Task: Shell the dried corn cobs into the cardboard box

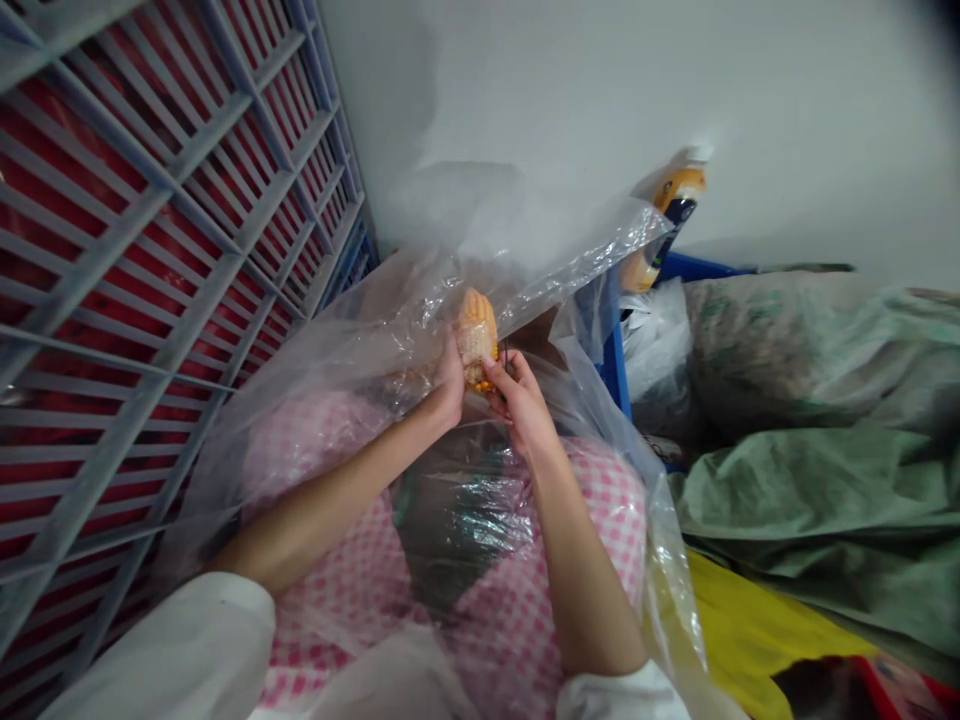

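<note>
A corn cob [478, 325] stands tilted over the clear plastic sheet on my lap. Its upper end is orange-yellow, its middle looks pale and stripped, and yellow kernels show near the bottom. My left hand [450, 380] is closed around the cob's left side. At the lower right of the cob, my right hand [520, 395] is closed in a pinch, thumb against the cob. A thin dark tool [505, 352] sticks up from its fingers; the rest of it is hidden. The clear plastic sheet [322, 340] spreads under both forearms, over pink checkered cloth [322, 460].
A grey slatted plastic crate [240, 235] with red behind it rises close on the left. To the right are a blue crate [616, 365], an orange-labelled bottle [667, 220], a stained sack [787, 345], green cloth [817, 485] and yellow material [757, 620]. A pale wall [600, 80] stands ahead.
</note>
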`<state>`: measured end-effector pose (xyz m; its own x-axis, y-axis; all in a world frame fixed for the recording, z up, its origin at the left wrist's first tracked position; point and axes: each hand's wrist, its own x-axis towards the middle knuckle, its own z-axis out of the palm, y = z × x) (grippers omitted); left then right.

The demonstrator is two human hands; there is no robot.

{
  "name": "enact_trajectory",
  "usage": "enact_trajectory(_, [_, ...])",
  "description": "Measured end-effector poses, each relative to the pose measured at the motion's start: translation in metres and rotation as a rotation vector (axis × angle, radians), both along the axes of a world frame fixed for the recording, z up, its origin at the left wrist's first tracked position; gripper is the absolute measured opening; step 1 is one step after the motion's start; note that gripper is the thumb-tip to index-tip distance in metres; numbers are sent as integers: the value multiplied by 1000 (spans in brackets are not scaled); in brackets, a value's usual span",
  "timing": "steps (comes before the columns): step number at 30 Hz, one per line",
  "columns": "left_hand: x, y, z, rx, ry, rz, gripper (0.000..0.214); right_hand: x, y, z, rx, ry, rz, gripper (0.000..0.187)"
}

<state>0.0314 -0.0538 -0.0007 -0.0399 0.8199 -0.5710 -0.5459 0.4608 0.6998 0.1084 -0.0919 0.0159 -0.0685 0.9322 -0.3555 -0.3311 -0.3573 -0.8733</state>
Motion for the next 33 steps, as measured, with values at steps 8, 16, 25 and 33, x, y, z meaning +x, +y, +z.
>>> enact_trajectory(8, [1, 4, 5, -5, -61, -36, 43, 10, 4, 6, -14, 88, 43, 40])
enact_trajectory(16, [-5, 8, 7, -47, -66, 49, 42, 5, 3, 3, 50, 88, 73, 33])
enact_trajectory(25, [-1, 6, 6, -12, -19, 64, 39, 0, 4, -3, 20, 2, -5, 40])
enact_trajectory(33, [0, 2, 2, 14, 46, 53, 45, -4, 3, -6, 2, -1, -41, 42])
